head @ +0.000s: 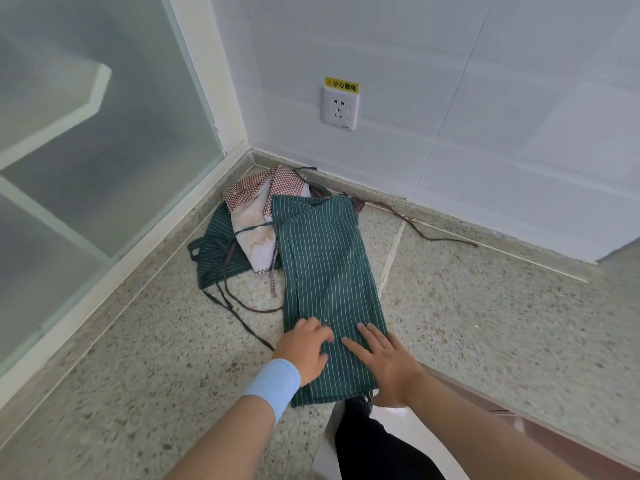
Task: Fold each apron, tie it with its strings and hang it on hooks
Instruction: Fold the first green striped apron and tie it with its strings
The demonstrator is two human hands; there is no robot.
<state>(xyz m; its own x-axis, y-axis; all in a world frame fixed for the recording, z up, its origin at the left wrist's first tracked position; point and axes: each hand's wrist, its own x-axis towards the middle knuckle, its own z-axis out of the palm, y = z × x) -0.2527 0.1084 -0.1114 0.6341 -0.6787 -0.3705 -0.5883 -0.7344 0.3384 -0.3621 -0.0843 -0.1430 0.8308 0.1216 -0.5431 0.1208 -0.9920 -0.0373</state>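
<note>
Green white-striped apron (325,271), brown checked apron (258,199), speckled counter (485,323)

One legible sign found. A yellow rectangular sticker (341,85) with black print sits on the white tiled wall (485,98), toward twelve o'clock from the centre of the view. It reads "小心触电", four characters in a single row, with a small round symbol at its nine o'clock end, too small to make out. The sticker touches the top edge of a white plastic wall socket plate (339,108), at the plate's twelve o'clock. A tiny dark mark at the plate's five o'clock corner — possibly a maker's mark — cannot be read.
</note>
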